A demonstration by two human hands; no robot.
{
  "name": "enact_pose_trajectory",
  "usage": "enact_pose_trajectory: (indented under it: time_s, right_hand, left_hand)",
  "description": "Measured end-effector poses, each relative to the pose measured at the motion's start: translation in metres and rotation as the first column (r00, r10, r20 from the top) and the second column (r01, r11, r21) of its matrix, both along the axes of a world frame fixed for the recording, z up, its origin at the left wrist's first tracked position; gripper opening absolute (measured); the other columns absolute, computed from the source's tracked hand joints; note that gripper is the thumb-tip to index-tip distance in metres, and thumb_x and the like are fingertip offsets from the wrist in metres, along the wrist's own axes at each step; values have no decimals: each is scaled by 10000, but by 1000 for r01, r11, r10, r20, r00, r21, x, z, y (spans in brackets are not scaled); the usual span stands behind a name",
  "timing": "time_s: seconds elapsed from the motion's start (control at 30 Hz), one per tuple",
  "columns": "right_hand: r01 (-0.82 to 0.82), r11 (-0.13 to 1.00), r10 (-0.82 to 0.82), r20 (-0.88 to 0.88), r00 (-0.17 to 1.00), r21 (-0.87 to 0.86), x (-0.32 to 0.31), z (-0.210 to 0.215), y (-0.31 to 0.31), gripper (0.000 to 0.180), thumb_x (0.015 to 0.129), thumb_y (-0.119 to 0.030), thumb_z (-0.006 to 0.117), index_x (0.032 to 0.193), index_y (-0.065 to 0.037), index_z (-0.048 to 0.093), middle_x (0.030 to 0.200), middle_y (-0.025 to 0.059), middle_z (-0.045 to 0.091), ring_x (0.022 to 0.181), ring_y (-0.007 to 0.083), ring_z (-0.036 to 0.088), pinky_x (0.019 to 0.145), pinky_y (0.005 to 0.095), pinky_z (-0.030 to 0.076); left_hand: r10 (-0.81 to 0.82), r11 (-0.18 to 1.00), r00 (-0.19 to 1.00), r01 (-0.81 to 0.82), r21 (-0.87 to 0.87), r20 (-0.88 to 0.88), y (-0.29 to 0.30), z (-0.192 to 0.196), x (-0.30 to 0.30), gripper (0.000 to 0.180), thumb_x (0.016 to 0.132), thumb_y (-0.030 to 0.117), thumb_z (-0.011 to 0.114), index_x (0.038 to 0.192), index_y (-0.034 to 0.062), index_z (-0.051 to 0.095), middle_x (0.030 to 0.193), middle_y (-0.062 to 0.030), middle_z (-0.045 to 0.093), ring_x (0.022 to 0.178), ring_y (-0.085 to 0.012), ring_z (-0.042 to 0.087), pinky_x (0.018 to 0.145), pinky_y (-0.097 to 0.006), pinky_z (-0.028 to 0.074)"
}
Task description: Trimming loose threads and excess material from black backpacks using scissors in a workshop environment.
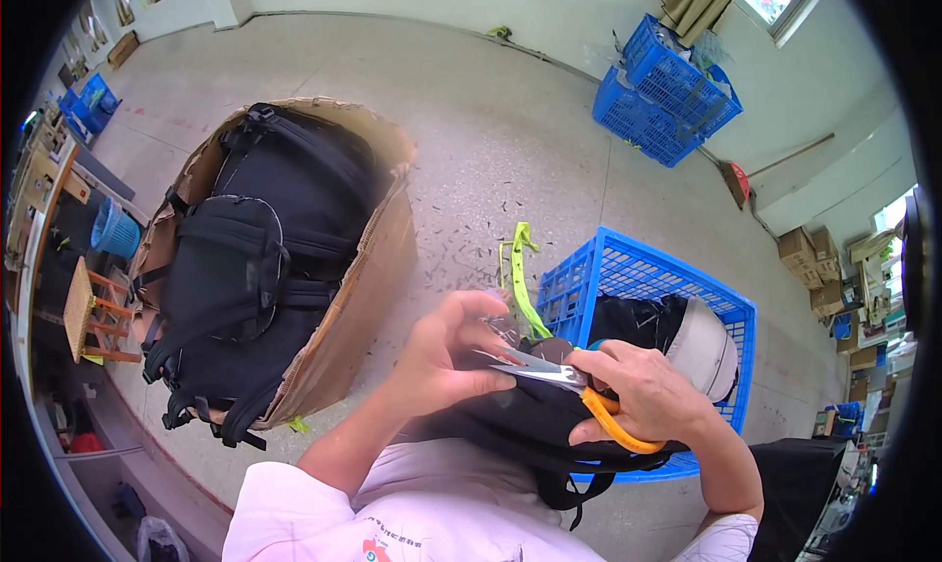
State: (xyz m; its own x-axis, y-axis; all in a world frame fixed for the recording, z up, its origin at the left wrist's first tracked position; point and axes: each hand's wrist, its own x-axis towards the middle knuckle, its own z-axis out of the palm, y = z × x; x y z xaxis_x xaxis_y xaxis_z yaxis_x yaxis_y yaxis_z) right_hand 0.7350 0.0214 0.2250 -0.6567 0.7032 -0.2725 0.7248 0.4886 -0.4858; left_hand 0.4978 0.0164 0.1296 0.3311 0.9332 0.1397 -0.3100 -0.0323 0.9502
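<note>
My right hand (643, 390) grips a pair of scissors (620, 420) by the orange handles. The silver blades point left, slightly parted. Close to their tips is my left hand (446, 351), its fingers curled, with fine loose threads (498, 338) at the fingertips. Beneath both hands a black bag (520, 405) with straps lies across my lap, partly covered by my hands and the scissors. Just beyond the scissors is a small dark round piece (552, 350), its kind unclear. A bright yellow-green strap (523, 278) rises past it against a crate.
On my right stands a blue plastic crate (601, 268) holding a black and light grey bag (705, 346). To the left a large cardboard box (343, 351) is filled with black backpacks (265, 238). Dark scraps litter the floor. Stacked blue crates (648, 116) stand by the far wall.
</note>
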Motion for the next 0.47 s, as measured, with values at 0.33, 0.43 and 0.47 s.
enact_pose_trajectory:
  time_s: [0.33, 0.43, 0.47]
  right_hand:
    - [-124, 987, 123, -13, 992, -106, -12, 5, 17, 598, 679, -521, 703, 1020, -49, 563, 684, 87, 553, 620, 241, 555, 525, 324, 427]
    - [-78, 990, 76, -23, 997, -117, -13, 0, 15, 572, 685, -495, 712, 1028, -62, 562, 693, 93, 571, 609, 237, 571, 513, 320, 433]
    - [-52, 991, 50, -20, 999, -126, -14, -3, 13, 568, 687, -494, 711, 1037, -73, 561, 700, 94, 577, 617, 238, 579, 517, 320, 438]
  left_hand:
    - [-75, 991, 997, 76, -108, 20, 1, 1, -4, 628, 648, 9, 785, 1166, 34, 429, 842, -58, 662, 848, -103, 612, 820, -252, 447]
    - [-85, 989, 996, 88, -122, 30, 1, 0, -6, 650, 647, 6, 787, 1185, 52, 425, 903, -70, 653, 857, -113, 614, 830, -255, 448]
    - [-83, 991, 997, 83, -109, 5, 2, -4, -7, 660, 647, 2, 786, 1194, 63, 423, 951, -82, 645, 861, -122, 616, 838, -262, 449]
